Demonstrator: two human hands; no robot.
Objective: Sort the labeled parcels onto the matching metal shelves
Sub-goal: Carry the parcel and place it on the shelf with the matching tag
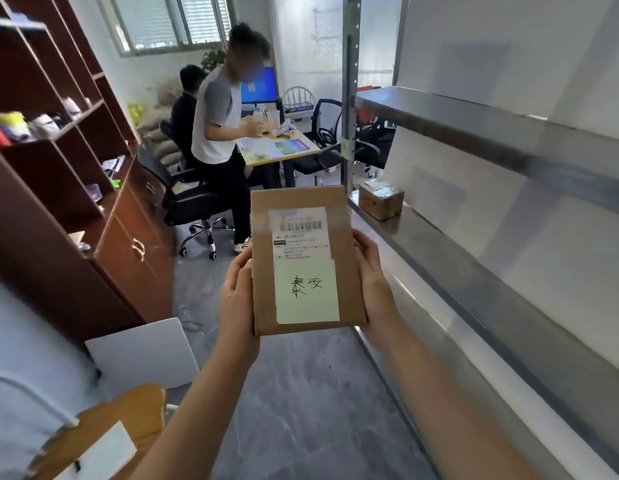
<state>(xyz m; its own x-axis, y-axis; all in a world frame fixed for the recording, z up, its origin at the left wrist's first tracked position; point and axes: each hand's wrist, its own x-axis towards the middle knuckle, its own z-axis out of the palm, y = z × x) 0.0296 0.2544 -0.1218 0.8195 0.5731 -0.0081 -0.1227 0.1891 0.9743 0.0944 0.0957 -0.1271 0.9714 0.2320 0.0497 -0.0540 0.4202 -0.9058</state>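
Note:
I hold a flat brown cardboard parcel up in front of me, over the floor. It carries a white shipping label with a barcode and a pale green note with handwritten characters. My left hand grips its left edge and my right hand grips its right edge. The metal shelves run along my right side. A small brown box sits at the far end of the middle shelf.
A dark wooden cabinet lines the left wall. Two people work at a desk ahead, with office chairs around it. A yellow parcel and a white board lie at lower left. Grey floor runs between.

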